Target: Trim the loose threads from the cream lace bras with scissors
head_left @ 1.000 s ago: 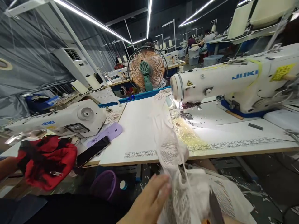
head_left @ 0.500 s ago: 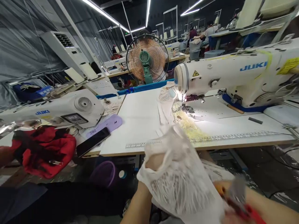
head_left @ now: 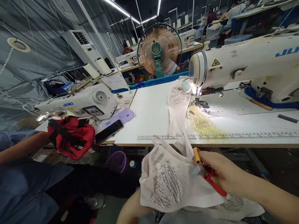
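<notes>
A white lace bra (head_left: pixel 168 186) is held up above my lap, its front facing me. My left hand (head_left: pixel 136 207) reaches behind its left side and holds it from there; the fabric hides the fingers. My right hand (head_left: pixel 217 168) is closed around small scissors (head_left: pixel 211 180) with orange and red handles. Their metal part lies against the bra's upper edge, and my fingers cover some of the tool. A second white lace piece (head_left: pixel 178 104) lies on the sewing table beside the needle area, its lower end hanging towards the bra.
A white sewing machine (head_left: pixel 219 68) stands at right, its lamp lit over yellowish film (head_left: pixel 203 123). A ruler strip (head_left: pixel 245 136) runs along the table's front edge. At left are another machine (head_left: pixel 93 102), a phone (head_left: pixel 109 132), and a co-worker's arm (head_left: pixel 25 146) by a red-black bag (head_left: pixel 74 137).
My right hand has come up with the scissors, from the lower right to the bra's upper edge. The bra has turned more upright, and the view has shifted left.
</notes>
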{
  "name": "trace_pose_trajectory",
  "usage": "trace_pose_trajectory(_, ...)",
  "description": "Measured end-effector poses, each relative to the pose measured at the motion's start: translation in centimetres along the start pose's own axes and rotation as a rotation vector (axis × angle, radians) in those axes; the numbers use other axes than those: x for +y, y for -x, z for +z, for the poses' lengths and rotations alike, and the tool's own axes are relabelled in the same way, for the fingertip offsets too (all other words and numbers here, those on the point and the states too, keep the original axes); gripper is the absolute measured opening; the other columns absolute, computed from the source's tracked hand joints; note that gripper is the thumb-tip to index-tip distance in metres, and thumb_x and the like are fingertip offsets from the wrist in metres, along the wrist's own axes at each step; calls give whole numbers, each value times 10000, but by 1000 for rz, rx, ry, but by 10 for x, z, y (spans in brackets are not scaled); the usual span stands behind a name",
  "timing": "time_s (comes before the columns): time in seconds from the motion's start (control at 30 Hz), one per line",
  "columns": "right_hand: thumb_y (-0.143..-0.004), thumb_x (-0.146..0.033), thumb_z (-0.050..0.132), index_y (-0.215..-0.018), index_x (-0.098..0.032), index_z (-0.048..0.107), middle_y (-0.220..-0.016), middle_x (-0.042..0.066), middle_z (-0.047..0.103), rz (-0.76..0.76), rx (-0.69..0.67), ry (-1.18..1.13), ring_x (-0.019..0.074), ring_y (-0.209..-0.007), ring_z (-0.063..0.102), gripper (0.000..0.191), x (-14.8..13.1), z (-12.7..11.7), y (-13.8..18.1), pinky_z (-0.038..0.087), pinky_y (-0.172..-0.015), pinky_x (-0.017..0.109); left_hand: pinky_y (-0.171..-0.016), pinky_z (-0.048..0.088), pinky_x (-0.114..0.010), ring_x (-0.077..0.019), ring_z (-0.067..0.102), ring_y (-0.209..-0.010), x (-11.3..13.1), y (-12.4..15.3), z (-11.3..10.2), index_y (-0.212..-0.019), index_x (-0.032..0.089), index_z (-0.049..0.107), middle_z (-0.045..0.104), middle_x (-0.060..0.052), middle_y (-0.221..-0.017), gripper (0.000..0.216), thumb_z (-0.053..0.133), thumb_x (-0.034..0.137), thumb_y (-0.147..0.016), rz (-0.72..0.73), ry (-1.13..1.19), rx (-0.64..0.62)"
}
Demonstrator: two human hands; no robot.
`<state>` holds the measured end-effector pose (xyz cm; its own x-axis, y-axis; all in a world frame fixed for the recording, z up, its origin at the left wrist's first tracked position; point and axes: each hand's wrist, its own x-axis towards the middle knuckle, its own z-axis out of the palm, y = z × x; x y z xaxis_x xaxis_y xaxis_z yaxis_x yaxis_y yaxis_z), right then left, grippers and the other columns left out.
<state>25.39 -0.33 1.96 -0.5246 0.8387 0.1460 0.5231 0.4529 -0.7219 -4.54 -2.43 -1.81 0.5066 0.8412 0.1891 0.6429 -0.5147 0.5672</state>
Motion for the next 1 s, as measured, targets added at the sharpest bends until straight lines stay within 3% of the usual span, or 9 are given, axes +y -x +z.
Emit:
trace_pose_trajectory(0.1,-592,1,445,-669,-236,257,-641,-17,494,-70,-83,49,125,-549,389,313,-17,6,-3,297,-507,239,-672,576,-330,-232,699,-811,2,3,-20,-1156,237,623,730,-82,-936,339,480,231,-849,-128,-242,97)
trace_pose_trajectory(0.2,-519,15,471,-667,-236,267,-649,-17,523,-171,-175,81,129,-563,429,356,-35,23,-10,310,-519,237,-910,514,-399,-268,572,-1159,22,5,-24,-1368,194,402,609,-153,-1235,492,458,289,-889,120,-314,227)
trace_pose_trajectory(0.27,-511,-17,502,-658,-235,268,-677,-13,550,-229,-246,69,131,-579,463,352,-48,37,-15,327,-527,235,-999,449,-429,-275,541,-1192,38,5,-18,-1384,150,358,623,-170,-1192,556,480,359,-883,364,-225,201)
trace_pose_trajectory(0.37,-493,-34,524,-636,-231,285,-693,-18,572,-258,-383,33,130,-595,499,341,-61,44,-16,352,-533,224,-863,521,-354,-213,663,-872,51,3,-5,-1245,131,464,694,-116,-886,427,528,304,-860,433,-79,208)
trace_pose_trajectory(0.5,-517,9,506,-654,-221,362,-718,6,574,-150,-517,112,141,-611,510,304,-53,20,-12,346,-521,224,-541,452,-241,-134,574,-550,47,5,-2,-861,172,571,611,-18,-590,60,523,203,-842,340,41,135)
trace_pose_trajectory(0.63,-659,1,467,-665,-216,384,-687,6,522,18,-521,156,147,-599,483,232,-23,-12,-20,327,-531,240,-465,364,-202,-99,511,-487,30,6,-3,-666,159,572,585,-9,-548,184,518,226,-828,44,188,59)
trace_pose_trajectory(0.8,-767,-136,476,-645,-226,341,-623,-19,438,139,-526,182,145,-548,406,203,7,-27,-44,301,-508,257,-463,328,-197,-91,449,-496,6,2,10,-628,148,561,521,13,-546,244,536,306,-813,-344,375,-51)
trace_pose_trajectory(0.9,-785,-166,476,-615,-228,285,-569,-38,385,186,-529,153,123,-503,354,262,14,-26,-54,271,-480,255,-530,385,-216,-112,491,-569,-4,-3,18,-634,149,575,539,-1,-602,250,516,300,-825,-362,291,-133)
trace_pose_trajectory(1.0,-793,-190,489,-618,-225,304,-542,-52,366,248,-545,81,105,-471,332,258,11,-24,-58,253,-448,245,-693,469,-273,-161,587,-773,-1,-12,23,-868,164,631,645,-59,-844,173,496,269,-841,-275,188,-177)
